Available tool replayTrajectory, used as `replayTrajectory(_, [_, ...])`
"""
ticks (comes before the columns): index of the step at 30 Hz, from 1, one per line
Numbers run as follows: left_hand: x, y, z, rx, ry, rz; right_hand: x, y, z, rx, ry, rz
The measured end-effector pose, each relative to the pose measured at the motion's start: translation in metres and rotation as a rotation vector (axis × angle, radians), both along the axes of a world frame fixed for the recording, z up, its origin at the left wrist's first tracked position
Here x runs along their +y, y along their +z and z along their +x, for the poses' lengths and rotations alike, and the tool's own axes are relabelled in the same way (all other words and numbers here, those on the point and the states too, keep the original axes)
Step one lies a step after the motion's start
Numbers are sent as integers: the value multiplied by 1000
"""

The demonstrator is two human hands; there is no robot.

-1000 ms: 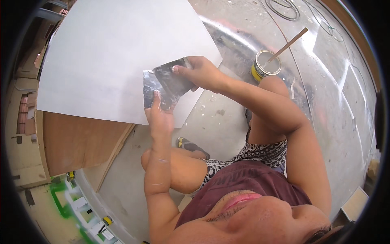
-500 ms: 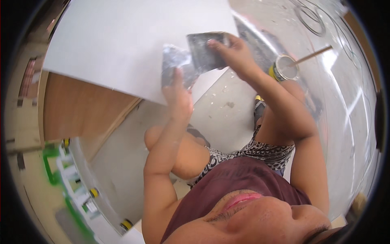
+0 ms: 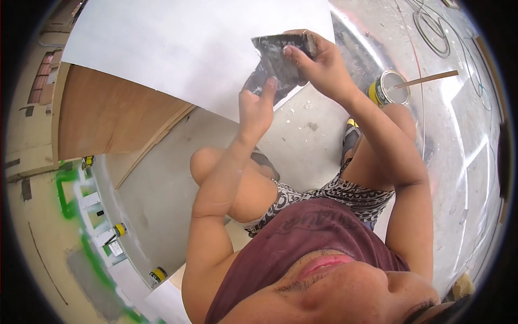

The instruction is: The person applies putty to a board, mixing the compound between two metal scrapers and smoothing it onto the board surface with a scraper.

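My right hand [image 3: 329, 67] is closed on a dark grey, flat putty scraper [image 3: 272, 47], its thumb pressed on the face. Below it, my left hand [image 3: 256, 112] grips a second flat scraper [image 3: 253, 82], also with the thumb on top. The two plates overlap or touch; I cannot tell exactly where one ends. Pale smears mark their surfaces. Both hands are held over the near right corner of a large white panel [image 3: 178, 48].
Right of my knee stands an open yellow-banded can [image 3: 381, 89] with a wooden stick [image 3: 431, 79] leaning out. A coiled hose [image 3: 434, 32] lies on the floor at the far right. Brown boards [image 3: 108, 116] are under the panel. More cans [image 3: 157, 275] stand at the left.
My left hand has moved up and right, bringing its scraper from beside the right-hand scraper to against it. The right hand keeps its hold. The view has shifted slightly.
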State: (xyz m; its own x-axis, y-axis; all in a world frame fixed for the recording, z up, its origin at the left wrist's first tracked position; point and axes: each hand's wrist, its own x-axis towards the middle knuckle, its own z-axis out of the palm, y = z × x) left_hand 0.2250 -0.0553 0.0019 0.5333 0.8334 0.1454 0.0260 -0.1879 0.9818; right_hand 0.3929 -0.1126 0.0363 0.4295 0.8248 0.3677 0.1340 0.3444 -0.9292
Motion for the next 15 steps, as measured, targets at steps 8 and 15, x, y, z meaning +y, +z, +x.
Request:
replayTrajectory(8, [36, 6, -19, -694, -89, -904, 12, 8, 46, 482, -163, -40])
replayTrajectory(15, [3, -8, -4, -558, -590, -1164, 10, 6, 23, 322, 38, -7])
